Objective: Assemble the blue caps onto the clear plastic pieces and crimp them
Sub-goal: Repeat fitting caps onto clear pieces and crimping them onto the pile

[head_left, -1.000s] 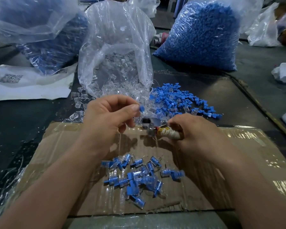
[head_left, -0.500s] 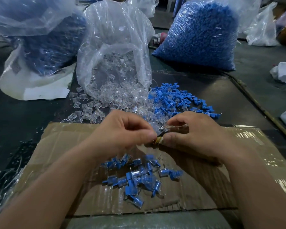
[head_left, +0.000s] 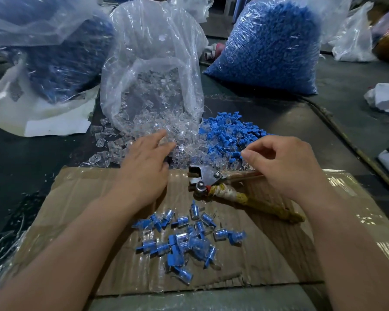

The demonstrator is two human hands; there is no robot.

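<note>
Crimper (head_left: 208,177) lies beneath the right hand (head_left: 288,167), grip unclear; left hand (head_left: 144,167), released, touches clear pieces (head_left: 184,140).

On the dark worktop (head_left: 279,122): flat cardboard sheet (head_left: 88,198) nearest, open bag of clear pieces (head_left: 153,63) spilling beside loose blue caps (head_left: 229,135), bulging bag of blue caps (head_left: 267,48) behind.
</note>
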